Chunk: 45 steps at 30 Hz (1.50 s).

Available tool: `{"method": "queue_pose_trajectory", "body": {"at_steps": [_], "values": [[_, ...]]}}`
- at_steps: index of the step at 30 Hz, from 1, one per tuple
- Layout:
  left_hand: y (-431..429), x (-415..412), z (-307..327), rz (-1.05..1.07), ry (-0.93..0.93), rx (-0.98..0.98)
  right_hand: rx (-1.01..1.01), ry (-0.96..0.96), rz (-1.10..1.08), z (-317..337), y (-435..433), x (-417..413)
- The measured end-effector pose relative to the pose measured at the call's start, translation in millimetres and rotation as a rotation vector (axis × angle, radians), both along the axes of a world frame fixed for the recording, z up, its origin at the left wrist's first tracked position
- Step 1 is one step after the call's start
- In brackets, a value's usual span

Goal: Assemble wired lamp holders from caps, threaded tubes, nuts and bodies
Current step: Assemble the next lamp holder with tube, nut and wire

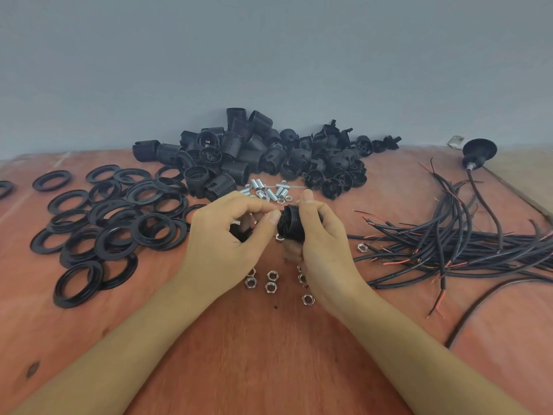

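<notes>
1. Head view, in hand: my right hand (323,244) grips one black cap (291,224) above the table (269,369); my left hand (227,238) pinches at its end.
2. Seemingly done: one wired holder (478,152), far right.
3. Outstanding, loose: nuts (270,283), threaded tubes (269,190), bodies (239,151), wires (449,244).

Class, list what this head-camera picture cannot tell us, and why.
All in the head view:
1. What the left hand holds, if anything: hidden by its own curled fingers.
2. Underside of the black holder part: covered by the right hand.
3. The cables: cut off by the right edge.
4. Metal piece at the back: too small.
</notes>
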<state>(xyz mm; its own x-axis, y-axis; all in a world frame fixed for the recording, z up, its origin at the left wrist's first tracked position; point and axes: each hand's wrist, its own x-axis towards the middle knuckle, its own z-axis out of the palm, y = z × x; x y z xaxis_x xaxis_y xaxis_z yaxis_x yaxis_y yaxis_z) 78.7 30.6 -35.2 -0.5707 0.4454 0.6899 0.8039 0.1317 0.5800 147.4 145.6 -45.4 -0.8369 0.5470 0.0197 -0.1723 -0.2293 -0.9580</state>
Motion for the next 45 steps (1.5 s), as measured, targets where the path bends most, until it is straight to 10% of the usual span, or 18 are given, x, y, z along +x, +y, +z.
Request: {"method": "queue_pose_trajectory", "body": {"at_steps": [22,35,45], "values": [[0.7,5.2,3.2,-0.051,0.111,0.019,0.325,0.146,-0.082,-0.7,-3.3,7.2],[-1.8,-7.7,1.0,-0.323,-0.496,0.023,0.238,0.238,-0.248,13.5,22.5,6.6],[-0.7,-1.7,4.2,-0.302,-0.436,-0.253,0.481,0.354,-0.198,18.0,23.2,12.3]]}}
